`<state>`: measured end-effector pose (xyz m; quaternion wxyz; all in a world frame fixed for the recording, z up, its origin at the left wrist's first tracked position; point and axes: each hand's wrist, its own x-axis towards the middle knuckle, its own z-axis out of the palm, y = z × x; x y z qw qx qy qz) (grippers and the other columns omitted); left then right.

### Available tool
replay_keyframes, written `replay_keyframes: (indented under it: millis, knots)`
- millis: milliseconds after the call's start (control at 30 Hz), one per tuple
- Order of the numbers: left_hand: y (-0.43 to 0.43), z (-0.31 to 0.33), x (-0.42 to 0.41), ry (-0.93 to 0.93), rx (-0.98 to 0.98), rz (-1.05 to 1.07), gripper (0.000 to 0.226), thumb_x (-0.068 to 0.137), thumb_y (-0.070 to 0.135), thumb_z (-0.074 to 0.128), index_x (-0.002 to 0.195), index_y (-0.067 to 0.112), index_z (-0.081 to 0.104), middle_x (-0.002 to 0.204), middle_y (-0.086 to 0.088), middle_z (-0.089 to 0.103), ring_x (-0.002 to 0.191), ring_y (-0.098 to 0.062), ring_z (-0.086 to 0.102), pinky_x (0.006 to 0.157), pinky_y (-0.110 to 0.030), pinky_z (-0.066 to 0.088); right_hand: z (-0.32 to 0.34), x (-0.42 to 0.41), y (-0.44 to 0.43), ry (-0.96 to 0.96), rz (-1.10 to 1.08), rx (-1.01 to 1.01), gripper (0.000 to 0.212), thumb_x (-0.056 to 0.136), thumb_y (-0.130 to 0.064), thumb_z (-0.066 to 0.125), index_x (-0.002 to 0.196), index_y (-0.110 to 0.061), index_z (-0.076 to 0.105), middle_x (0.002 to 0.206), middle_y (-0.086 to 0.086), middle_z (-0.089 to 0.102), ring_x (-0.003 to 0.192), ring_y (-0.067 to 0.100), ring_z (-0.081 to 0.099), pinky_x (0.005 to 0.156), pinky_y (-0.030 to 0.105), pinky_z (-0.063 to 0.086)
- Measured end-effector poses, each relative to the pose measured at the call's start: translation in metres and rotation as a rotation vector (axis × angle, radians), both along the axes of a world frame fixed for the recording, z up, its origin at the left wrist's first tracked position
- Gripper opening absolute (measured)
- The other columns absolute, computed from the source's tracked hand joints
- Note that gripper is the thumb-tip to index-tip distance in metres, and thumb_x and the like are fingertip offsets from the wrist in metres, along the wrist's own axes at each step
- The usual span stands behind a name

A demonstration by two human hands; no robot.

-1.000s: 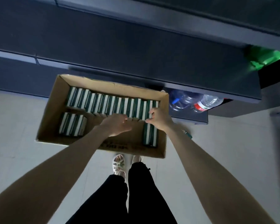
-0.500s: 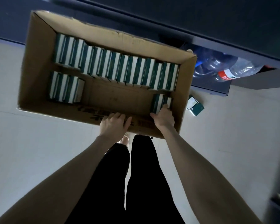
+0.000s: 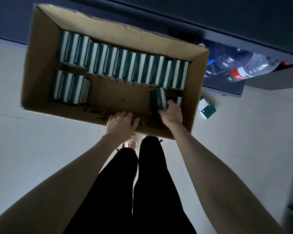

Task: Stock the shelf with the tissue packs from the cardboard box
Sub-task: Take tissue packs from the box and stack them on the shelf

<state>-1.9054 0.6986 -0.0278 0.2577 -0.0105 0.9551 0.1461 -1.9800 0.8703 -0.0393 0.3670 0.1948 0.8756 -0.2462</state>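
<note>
Cardboard box (image 3: 41, 68): left hand (image 3: 121, 124) rests on near wall, fingers close together, likely steadying it; right hand (image 3: 172, 114) curls fingers round one tilted tissue pack (image 3: 156, 98), apparently to lift it.

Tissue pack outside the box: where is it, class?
Head view, right side: the tissue pack lies on the floor beside the cardboard box, below the bottles.
</note>
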Motion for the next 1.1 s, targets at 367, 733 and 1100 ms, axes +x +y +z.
replay_keyframes:
  millis: [367, 733, 1100]
  knots:
    - [-0.001, 0.147, -0.109, 0.073, 0.481, 0.093, 0.086, 0.082, 0.025, 0.073, 0.150, 0.016, 0.021, 0.150, -0.007, 0.034, 0.135, -0.027, 0.035, 0.110, -0.040, 0.033, 0.208, -0.067, 0.035, 0.250, 0.330, -0.244, 0.033, 0.086, -0.006, 0.065, 0.119, -0.004, 0.063, 0.107, 0.016, 0.066, 0.088, 0.019, 0.055, 0.073, 0.028, 0.041]
    - [0.068, 0.353, -0.217, 0.345, 0.720, -0.119, 0.033, 0.072, 0.017, 0.081, 0.098, 0.008, 0.062, 0.091, -0.003, 0.066, 0.086, -0.020, 0.063, 0.078, -0.027, 0.050, 0.423, -0.131, 0.109, 0.549, 0.386, -0.163, 0.064, 0.076, -0.026, 0.078, 0.134, -0.019, 0.051, 0.125, -0.003, 0.059, 0.112, 0.013, 0.055, 0.100, 0.029, 0.042]
    - [0.166, 0.409, -0.317, 0.643, 0.380, -0.271, 0.084, 0.076, 0.028, 0.078, 0.145, 0.010, 0.033, 0.146, -0.010, 0.037, 0.133, -0.027, 0.038, 0.110, -0.042, 0.032, 0.476, -0.227, 0.198, 0.803, 0.365, 0.100, 0.057, 0.078, -0.023, 0.078, 0.129, -0.012, 0.056, 0.132, 0.005, 0.055, 0.126, 0.023, 0.046, 0.100, 0.025, 0.032]
